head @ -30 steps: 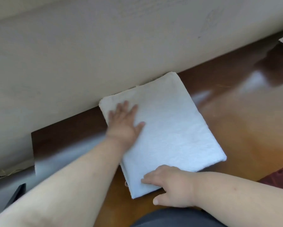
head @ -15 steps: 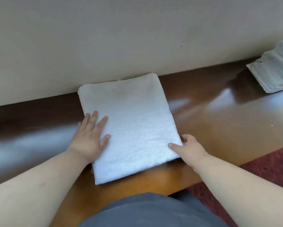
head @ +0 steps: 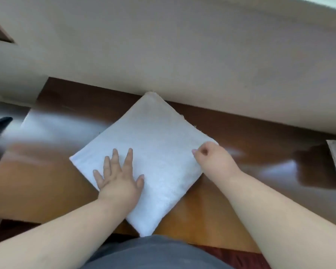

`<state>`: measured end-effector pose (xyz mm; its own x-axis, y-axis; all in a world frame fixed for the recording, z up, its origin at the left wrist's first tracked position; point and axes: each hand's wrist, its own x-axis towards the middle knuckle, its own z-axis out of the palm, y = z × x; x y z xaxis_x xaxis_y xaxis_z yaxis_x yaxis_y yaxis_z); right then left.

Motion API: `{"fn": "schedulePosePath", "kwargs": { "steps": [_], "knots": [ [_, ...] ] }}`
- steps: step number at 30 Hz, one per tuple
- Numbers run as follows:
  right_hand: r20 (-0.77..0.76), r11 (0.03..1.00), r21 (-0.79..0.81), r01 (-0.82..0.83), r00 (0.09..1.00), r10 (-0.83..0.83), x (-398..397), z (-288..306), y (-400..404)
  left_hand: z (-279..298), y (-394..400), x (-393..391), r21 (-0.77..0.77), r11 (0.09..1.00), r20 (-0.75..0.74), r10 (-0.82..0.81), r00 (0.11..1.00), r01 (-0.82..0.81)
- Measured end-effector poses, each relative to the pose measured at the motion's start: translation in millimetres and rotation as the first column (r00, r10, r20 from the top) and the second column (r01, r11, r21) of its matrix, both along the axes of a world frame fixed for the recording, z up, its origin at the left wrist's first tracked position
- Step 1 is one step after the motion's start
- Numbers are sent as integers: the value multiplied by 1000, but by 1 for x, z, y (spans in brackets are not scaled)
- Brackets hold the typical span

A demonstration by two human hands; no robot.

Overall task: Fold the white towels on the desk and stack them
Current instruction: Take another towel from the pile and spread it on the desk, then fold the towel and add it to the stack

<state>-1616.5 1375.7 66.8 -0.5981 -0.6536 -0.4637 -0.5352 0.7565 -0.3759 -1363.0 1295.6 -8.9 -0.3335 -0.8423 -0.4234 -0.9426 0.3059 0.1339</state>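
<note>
The folded towel [head: 153,162] now lies cornerwise on the table [head: 46,181], far corner at the wall [head: 182,55]; half a second ago its edges ran square to it. The right hand [head: 213,160] has gone from the near corner to the right one, its grip curled round that corner, probably ready for another fold. The left hand [head: 118,175] presses flat, fingers spread, grip released
</note>
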Motion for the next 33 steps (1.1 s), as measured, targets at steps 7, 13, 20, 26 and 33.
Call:
{"fn": "schedulePosePath", "kwargs": {
  "steps": [7, 13, 20, 26, 33],
  "knots": [
    [199, 978, 52, 201, 958, -208, -70, -54, -6, -19, 4, 29, 29, 999, -21, -19, 1000, 20],
    [464, 911, 378, 165, 818, -341, -64, -55, 62, 1, -60, 42, 72, 929, -2, -363, 932, 363],
    [559, 795, 567, -215, 809, -179, -40, -45, 134, 0, -67, 10, 75, 988, 39, -139, 989, 136],
    [230, 927, 357, -120, 972, 38, -59, -32, 106, -1, -1, 39, 124, 862, -289, 505, 813, -491],
    [292, 939, 343, -9, 951, -98, -3, -65, 119, 4, 48, 86, 207, 877, -180, 470, 864, -434]
  ]
}}
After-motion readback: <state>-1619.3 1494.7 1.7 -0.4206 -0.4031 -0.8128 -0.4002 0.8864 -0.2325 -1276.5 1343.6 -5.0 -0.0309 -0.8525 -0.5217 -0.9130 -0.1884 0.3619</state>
